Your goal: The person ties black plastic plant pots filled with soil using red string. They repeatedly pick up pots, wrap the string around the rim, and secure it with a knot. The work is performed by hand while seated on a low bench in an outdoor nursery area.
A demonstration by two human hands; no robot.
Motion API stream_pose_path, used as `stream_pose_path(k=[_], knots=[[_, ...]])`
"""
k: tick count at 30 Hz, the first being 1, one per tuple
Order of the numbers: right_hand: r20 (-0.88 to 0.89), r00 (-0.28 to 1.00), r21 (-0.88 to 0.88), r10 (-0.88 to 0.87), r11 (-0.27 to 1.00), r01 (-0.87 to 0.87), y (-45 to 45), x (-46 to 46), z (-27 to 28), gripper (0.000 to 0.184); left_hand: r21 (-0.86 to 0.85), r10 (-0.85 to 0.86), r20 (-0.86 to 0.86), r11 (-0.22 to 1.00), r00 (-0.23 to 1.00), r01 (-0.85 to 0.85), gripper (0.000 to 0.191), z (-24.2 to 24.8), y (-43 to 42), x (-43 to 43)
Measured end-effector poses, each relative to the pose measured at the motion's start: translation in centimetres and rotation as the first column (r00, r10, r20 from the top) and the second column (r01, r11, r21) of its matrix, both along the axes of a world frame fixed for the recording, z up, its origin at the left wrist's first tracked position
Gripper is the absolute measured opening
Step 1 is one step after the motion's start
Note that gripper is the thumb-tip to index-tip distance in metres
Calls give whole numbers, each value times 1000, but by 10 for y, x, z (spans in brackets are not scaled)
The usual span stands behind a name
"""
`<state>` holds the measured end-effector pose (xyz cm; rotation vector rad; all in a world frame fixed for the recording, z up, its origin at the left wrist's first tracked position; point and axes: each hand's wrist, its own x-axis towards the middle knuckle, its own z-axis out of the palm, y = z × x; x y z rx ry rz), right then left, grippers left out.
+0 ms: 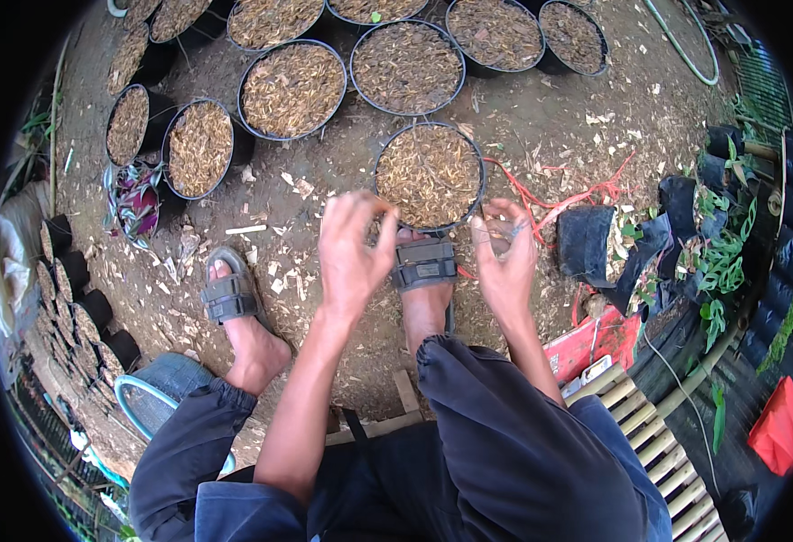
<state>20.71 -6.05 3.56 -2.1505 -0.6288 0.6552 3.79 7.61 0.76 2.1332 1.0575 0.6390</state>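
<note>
A round black-rimmed pot filled with chopped brown plant matter stands on the soil in front of me. My left hand is at the pot's near left rim, thumb and forefinger curled towards each other. On the opposite side, my right hand is beside the near right rim with bent fingers. A thin strand seems to run by the right fingers, but whether either hand grips it or the rim is unclear. My sandalled right foot is just below the pot, between the hands.
More filled pots stand beyond and to the left, near a purple-leaved plant. Red plastic twine lies on the right by a black planting bag. A bamboo-slat bench and a blue-rimmed basket flank my legs.
</note>
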Motion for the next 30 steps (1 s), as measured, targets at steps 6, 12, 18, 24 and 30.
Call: stream_pose_path(k=[6, 12, 18, 24, 30], knots=[[-372, 927, -144, -37, 989, -18, 9, 3, -26, 60, -460, 85, -130, 877, 988, -136, 32, -2, 57, 26], [-172, 981, -176, 86, 977, -116, 13, 22, -30, 52, -408, -48, -223, 912, 974, -48, 34, -4, 60, 30], [80, 943, -253, 322, 922, -293, 35, 87, -29, 41, -723, 107, -167, 662, 980, -196, 36, 9, 11, 35], [48, 894, -113, 446, 892, -438, 54, 135, -30, 37, -197, -9, -121, 980, 993, -15, 43, 25, 15, 43], [-29, 934, -121, 355, 927, -356, 51, 129, -29, 40, 30, -260, -131, 963, 957, 266, 51, 35, 69, 81]])
